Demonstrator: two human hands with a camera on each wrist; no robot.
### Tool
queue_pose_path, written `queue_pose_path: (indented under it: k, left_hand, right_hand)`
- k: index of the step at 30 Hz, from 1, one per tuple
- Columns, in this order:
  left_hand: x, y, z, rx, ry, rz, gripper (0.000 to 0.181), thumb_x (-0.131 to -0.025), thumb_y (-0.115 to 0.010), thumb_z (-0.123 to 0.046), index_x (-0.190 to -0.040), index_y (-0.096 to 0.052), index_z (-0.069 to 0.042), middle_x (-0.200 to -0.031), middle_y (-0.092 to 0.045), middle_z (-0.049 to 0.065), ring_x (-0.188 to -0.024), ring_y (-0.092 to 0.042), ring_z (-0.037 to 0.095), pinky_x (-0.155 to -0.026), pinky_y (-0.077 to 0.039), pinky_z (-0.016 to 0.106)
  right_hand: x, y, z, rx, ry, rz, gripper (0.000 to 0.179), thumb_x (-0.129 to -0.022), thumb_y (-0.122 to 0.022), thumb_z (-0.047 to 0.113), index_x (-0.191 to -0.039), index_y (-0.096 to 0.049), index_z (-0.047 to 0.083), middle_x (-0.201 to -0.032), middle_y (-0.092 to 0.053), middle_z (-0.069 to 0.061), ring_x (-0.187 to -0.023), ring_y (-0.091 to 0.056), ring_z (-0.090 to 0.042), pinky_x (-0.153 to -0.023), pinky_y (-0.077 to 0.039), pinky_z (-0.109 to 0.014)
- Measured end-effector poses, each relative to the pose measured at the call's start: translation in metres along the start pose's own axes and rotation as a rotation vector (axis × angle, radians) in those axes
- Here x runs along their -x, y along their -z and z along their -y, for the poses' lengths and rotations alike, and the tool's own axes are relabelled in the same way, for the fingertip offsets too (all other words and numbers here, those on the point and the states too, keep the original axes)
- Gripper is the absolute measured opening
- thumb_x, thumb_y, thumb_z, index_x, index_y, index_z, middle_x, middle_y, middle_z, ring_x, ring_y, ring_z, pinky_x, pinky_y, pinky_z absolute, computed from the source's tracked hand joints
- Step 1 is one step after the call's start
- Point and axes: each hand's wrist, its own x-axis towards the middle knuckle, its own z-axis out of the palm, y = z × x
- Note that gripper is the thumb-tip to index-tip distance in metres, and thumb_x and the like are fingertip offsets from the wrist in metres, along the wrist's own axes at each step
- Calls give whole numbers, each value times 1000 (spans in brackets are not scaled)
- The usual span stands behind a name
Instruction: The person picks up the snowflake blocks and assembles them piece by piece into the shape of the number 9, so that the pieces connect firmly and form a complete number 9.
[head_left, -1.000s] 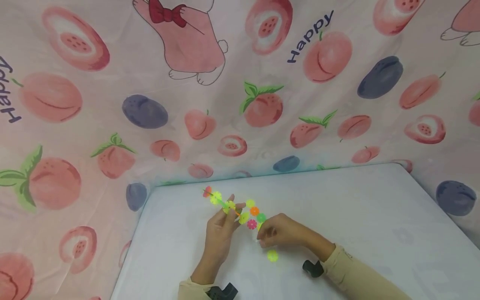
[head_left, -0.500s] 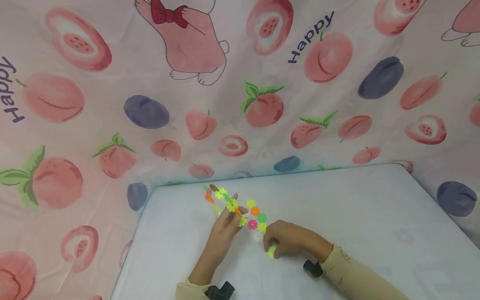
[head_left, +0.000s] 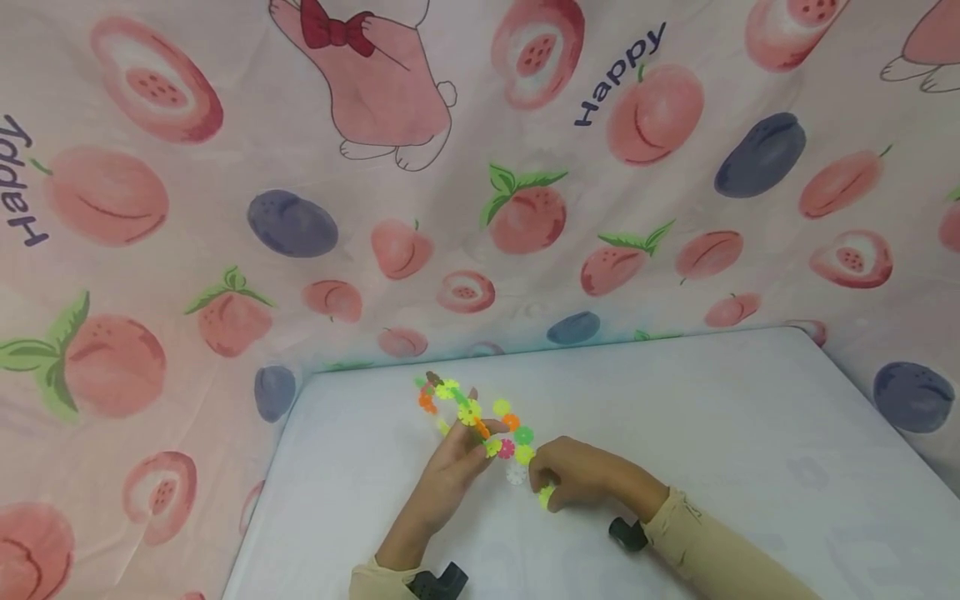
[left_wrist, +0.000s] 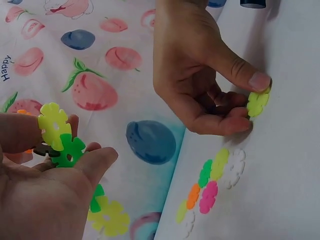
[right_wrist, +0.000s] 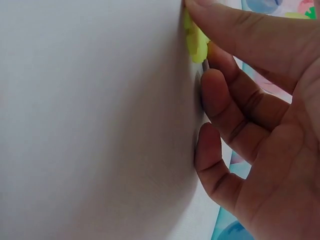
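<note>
My left hand [head_left: 450, 467] holds a chain of interlocked flower-shaped plastic discs [head_left: 447, 389] in yellow, green, orange and brown. The chain curves up and away above the fingers. Thumb and fingers of my right hand [head_left: 573, 473] pinch a single yellow flower disc [left_wrist: 258, 104], low over the white table. In the right wrist view that disc [right_wrist: 196, 42] stands nearly edge-on under the thumb, its upper end cut off by the frame. Between the hands lie several loose discs, among them a pink disc [left_wrist: 208, 197], an orange disc [left_wrist: 193, 196] and a white disc [left_wrist: 235, 167].
The white table [head_left: 712, 417] runs back to a hanging cloth [head_left: 465, 208] printed with fruit. A black wrist camera [head_left: 627, 535] sits by the right sleeve, and another black camera [head_left: 441, 582] by the left one.
My right hand has moved toward the near side, from beside the white disc to the nearest yellow disc, which it now pinches. The chain in my left hand has turned and shifted slightly right.
</note>
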Motion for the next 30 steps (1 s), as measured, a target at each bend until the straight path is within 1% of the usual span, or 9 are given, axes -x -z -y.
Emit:
queue_pose_path:
  k: [4,8,14,16,18,22,24,27,30]
  left_hand:
    - [0,-1,1,-15,-36,26,72,-109,-46,-16,-165,0,-17,-148,-44,27,-146,-39,12,-121,-32,45]
    - [0,0,3,-22,-54,36,70,-109,-45,-15,-165,-2,-19,-146,-43,33,-146,-42,16,-117,-37,35]
    - [0,0,8,-103,-61,10,53,-109,-46,-16,-158,-25,-14,-143,-53,22,-144,-45,33,-114,-41,47]
    - [0,0,8,-123,-60,3,46,-109,-46,-17,-153,-32,-12,-143,-54,19,-144,-45,34,-113,-41,48]
    - [-1,0,9,-134,-57,6,43,-109,-46,-17,-150,-36,-11,-143,-52,21,-144,-45,31,-114,-41,46]
    - [-3,0,9,-156,-50,15,41,-109,-47,-17,-148,-37,-12,-147,-48,25,-145,-42,26,-117,-38,40]
    - [-2,-1,9,-170,-43,17,44,-109,-48,-17,-151,-35,-16,-148,-48,24,-145,-40,25,-117,-39,37]
    - [-2,-1,8,-197,-33,9,44,-108,-49,-18,-150,-36,-20,-147,-50,19,-142,-40,24,-113,-41,31]
    - [-2,-2,8,-200,-39,9,40,-108,-49,-17,-147,-39,-20,-144,-51,16,-139,-42,26,-110,-43,27]
  right_hand:
    - [1,2,1,21,-2,-25,22,-79,-87,13,-90,-70,23,-80,-59,13,-74,-52,-4,-69,-47,-22]
    - [1,3,2,50,-13,-52,23,-78,-87,15,-88,-69,23,-80,-57,11,-74,-49,-5,-69,-46,-23]
    - [1,3,-2,15,-1,-76,25,-79,-87,15,-86,-64,24,-74,-57,14,-69,-50,-4,-65,-46,-23]
    - [1,3,-4,1,24,-114,22,-82,-85,16,-87,-66,26,-74,-58,15,-68,-50,-3,-64,-47,-22]
    - [1,5,-5,-17,54,-174,19,-84,-84,16,-89,-69,27,-75,-60,16,-69,-52,-3,-65,-48,-22]
    - [3,13,1,-101,104,-301,16,-87,-80,12,-92,-73,26,-83,-68,16,-76,-58,-3,-72,-53,-23]
    - [6,18,6,-178,120,-347,16,-88,-78,10,-96,-74,24,-89,-72,14,-80,-63,-3,-76,-55,-24]
    - [11,26,17,-294,119,-397,17,-89,-78,10,-103,-74,18,-93,-73,9,-84,-67,-7,-78,-58,-26]
    - [16,32,27,-389,96,-433,18,-89,-79,15,-107,-74,16,-92,-72,6,-85,-68,-10,-76,-59,-26]
